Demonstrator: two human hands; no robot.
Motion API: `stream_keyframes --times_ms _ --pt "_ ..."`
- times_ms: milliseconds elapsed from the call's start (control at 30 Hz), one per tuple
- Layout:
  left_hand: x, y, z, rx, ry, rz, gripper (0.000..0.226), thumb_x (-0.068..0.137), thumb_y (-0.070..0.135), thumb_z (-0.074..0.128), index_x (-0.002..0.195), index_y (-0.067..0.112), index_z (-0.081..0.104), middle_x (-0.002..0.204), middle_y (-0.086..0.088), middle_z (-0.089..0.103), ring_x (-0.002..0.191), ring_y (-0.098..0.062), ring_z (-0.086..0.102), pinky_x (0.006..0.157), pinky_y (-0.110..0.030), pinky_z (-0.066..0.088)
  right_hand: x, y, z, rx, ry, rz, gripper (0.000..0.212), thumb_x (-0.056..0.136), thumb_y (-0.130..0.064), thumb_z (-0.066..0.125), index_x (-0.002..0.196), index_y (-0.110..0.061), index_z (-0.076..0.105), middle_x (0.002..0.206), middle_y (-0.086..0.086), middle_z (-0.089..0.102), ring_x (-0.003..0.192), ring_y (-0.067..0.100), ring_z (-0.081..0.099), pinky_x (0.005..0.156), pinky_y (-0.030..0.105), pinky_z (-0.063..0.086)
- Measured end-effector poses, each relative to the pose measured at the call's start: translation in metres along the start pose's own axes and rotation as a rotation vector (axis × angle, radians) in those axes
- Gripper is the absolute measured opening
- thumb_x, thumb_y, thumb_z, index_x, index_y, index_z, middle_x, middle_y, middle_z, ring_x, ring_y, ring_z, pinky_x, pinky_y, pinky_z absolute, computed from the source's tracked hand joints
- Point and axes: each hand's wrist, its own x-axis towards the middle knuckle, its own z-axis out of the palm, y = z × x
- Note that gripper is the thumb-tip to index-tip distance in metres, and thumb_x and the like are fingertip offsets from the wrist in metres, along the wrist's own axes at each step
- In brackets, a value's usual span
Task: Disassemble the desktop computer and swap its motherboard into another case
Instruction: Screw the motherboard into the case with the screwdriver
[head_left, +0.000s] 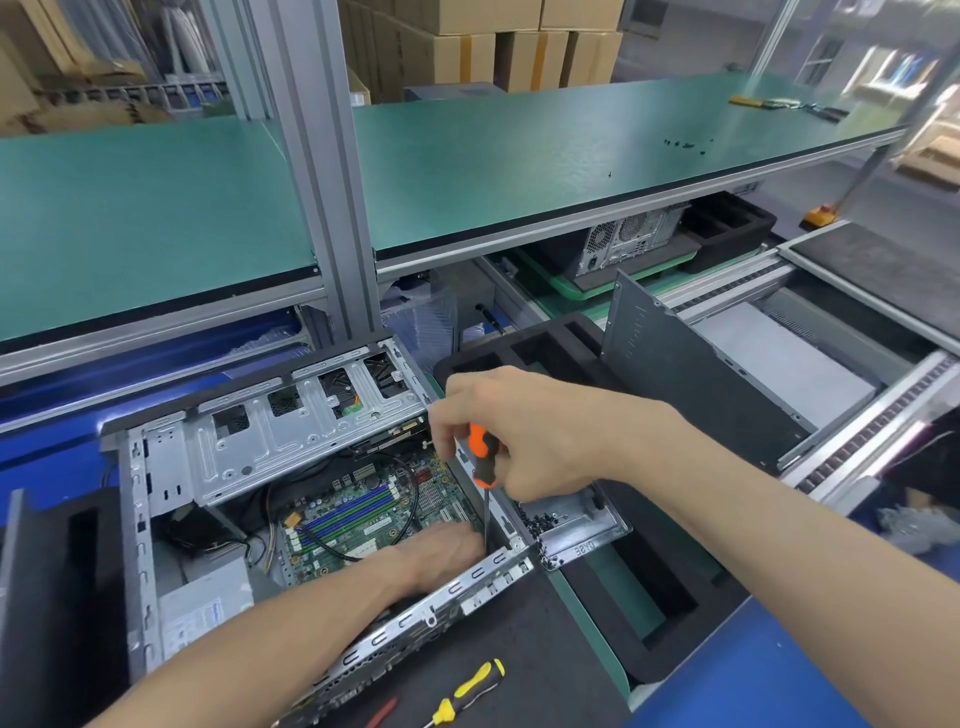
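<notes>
Fingers of the right hand curl round an orange screwdriver, shaft upright, tip down by the motherboard edge at the case wall, likely working a mounting screw. At 9 o'clock of the tip, the left hand lies on the board, probably steadying it; its fingers' lie I cannot tell. At 3 o'clock, a tray holds loose screws. At 6 o'clock lies a yellow screwdriver on the dark mat. At 12 o'clock, a green shelf, cartons behind.
</notes>
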Motion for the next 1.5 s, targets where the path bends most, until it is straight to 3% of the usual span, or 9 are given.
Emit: stream_keyframes --times_ms 167,333,433,600,733,833,1033,1233,1500 --pt "0.001 0.003 0.000 -0.002 -0.041 -0.039 0.017 0.095 0.001 0.046 0.083 0.005 0.057 0.079 -0.021 0.049 0.075 -0.023 0.043 0.070 -0.034 0.040 0.003 0.001 0.008 -0.399 0.228 0.166 0.040 0.093 -0.062 0.050 0.088 -0.023 0.040 0.070 -0.004 0.031 0.065 0.025 0.037 0.062 0.036 0.031" --pt "0.002 0.001 0.001 -0.005 -0.018 -0.035 0.019 0.095 -0.001 0.046 0.094 -0.010 0.063 0.080 -0.019 0.048 0.074 -0.023 0.042 0.070 -0.033 0.039 0.003 0.005 0.006 -0.153 0.121 0.059 0.010 0.090 -0.025 0.061 0.094 -0.026 0.052 0.090 -0.003 0.053 0.081 0.019 0.050 0.068 0.035 0.043" --pt "0.001 0.001 0.001 -0.008 -0.004 -0.021 0.017 0.094 0.000 0.047 0.080 0.001 0.058 0.074 -0.012 0.045 0.072 -0.023 0.043 0.069 -0.033 0.040 -0.003 0.005 0.001 0.014 0.008 0.036 0.032 0.078 -0.009 0.067 0.097 -0.032 0.056 0.098 -0.009 0.047 0.078 0.006 0.052 0.068 0.037 0.050" --pt "0.005 -0.003 0.005 0.036 0.011 -0.012 0.041 0.092 0.003 0.049 0.060 0.021 0.030 0.064 -0.001 0.036 0.068 -0.025 0.044 0.067 -0.034 0.042 0.000 0.005 0.008 -0.367 0.210 0.179 0.040 0.092 -0.059 0.056 0.091 -0.022 0.041 0.073 -0.005 0.032 0.070 0.027 0.043 0.062 0.036 0.035" --pt "0.009 -0.005 0.008 0.036 0.016 -0.011 0.035 0.092 0.003 0.049 0.065 0.019 0.036 0.067 -0.001 0.038 0.069 -0.024 0.043 0.067 -0.034 0.042 0.003 0.004 0.010 -0.200 0.155 0.070 0.015 0.093 -0.031 0.062 0.090 -0.025 0.049 0.083 -0.001 0.051 0.081 0.022 0.050 0.067 0.035 0.040" --pt "0.011 -0.006 0.012 0.038 0.030 -0.007 0.039 0.092 0.005 0.049 0.061 0.020 0.032 0.062 0.001 0.035 0.068 -0.024 0.044 0.067 -0.033 0.042 -0.001 0.003 0.006 -0.062 0.079 0.009 0.031 0.076 -0.003 0.062 0.091 -0.029 0.055 0.095 -0.005 0.055 0.077 0.008 0.048 0.065 0.034 0.044" --pt "0.018 -0.016 0.018 0.028 0.026 0.024 0.035 0.087 0.006 0.048 0.057 0.021 0.037 0.056 0.007 0.035 0.060 -0.025 0.046 0.059 -0.033 0.043 0.002 0.009 0.015 -0.170 0.233 0.100 0.028 0.090 -0.048 0.061 0.097 -0.024 0.050 0.091 -0.001 0.055 0.083 0.026 0.055 0.072 0.042 0.050" --pt "0.023 -0.020 0.023 0.011 0.028 0.050 0.030 0.083 0.017 0.044 0.057 0.026 0.031 0.057 0.010 0.035 0.053 -0.017 0.038 0.061 -0.031 0.040 0.004 0.009 0.015 -0.036 0.231 0.035 0.023 0.086 -0.015 0.063 0.097 -0.026 0.046 0.091 -0.004 0.058 0.079 0.015 0.046 0.068 0.035 0.042" --pt "0.028 -0.027 0.022 0.050 0.029 0.052 0.039 0.086 0.001 0.049 0.057 0.022 0.033 0.056 0.004 0.037 0.060 -0.024 0.047 0.058 -0.028 0.041 0.005 0.014 0.009 0.001 0.384 0.057 0.026 0.076 -0.007 0.060 0.097 -0.019 0.052 0.071 -0.011 0.049 0.066 0.005 0.046 0.059 0.032 0.034"
